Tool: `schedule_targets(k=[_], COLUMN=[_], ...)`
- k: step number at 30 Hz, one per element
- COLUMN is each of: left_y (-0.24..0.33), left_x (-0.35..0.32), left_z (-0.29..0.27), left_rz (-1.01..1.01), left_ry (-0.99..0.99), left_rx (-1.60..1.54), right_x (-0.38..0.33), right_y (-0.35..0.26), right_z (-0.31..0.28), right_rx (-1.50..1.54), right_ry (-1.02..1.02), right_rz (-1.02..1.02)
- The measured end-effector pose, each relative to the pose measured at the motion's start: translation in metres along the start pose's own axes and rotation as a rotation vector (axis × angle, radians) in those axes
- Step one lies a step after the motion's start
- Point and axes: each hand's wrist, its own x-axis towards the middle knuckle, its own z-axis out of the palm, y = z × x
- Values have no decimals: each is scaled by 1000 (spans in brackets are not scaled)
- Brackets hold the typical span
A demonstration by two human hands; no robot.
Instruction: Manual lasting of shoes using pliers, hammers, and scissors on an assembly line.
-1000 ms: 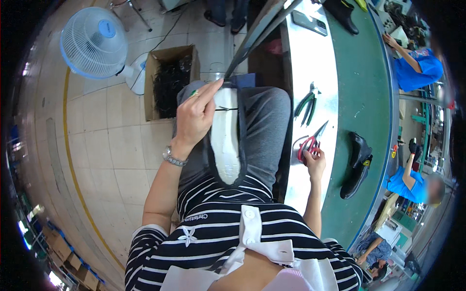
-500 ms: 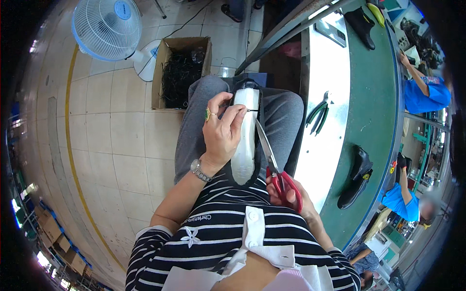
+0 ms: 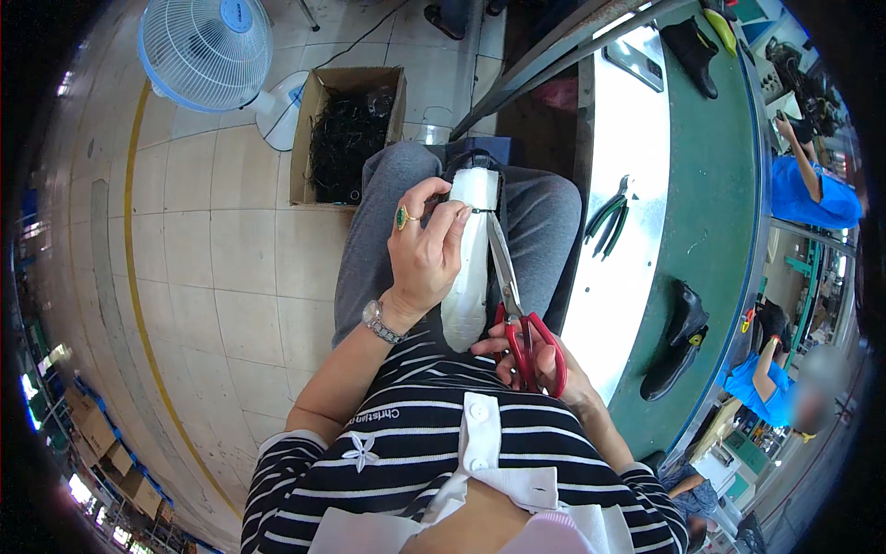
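A shoe with a whitish sole face (image 3: pixel 471 286) turned up lies lengthwise between my thighs, its dark edge showing round the sole. A thin dark strip (image 3: pixel 482 211) crosses the sole near its far end. The thumb and finger of my left hand (image 3: pixel 425 249) pinch this strip at its left end. My right hand (image 3: pixel 531 360) is closed round the red handles of a pair of scissors (image 3: pixel 506 282). The handles are spread apart, and the blade tips reach up to the strip at the sole's right edge.
Green-handled pliers (image 3: pixel 609 217) lie on the metal strip of the workbench to my right. Black boots (image 3: pixel 676 342) rest on its green top. At the far left stand a box of dark scraps (image 3: pixel 305 138) and a fan (image 3: pixel 203 55). People in blue work beyond the bench.
The scissors have moved up and a little left, bringing their tips to the dark strip. Their handles have spread wider. My left hand keeps its pinch in nearly the same place.
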Motion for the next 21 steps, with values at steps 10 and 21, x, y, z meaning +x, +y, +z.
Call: schedule_targets(k=[10,21], left_y=[3,30], left_x=[2,20], left_z=[-2,-28], left_rz=[19,30], left_ry=[-48,229], left_rx=[32,-227], right_x=[21,4], right_y=[16,28], right_z=[12,-54], right_rx=[-180,-325], right_ry=[275,892], right_rz=[-86,-378])
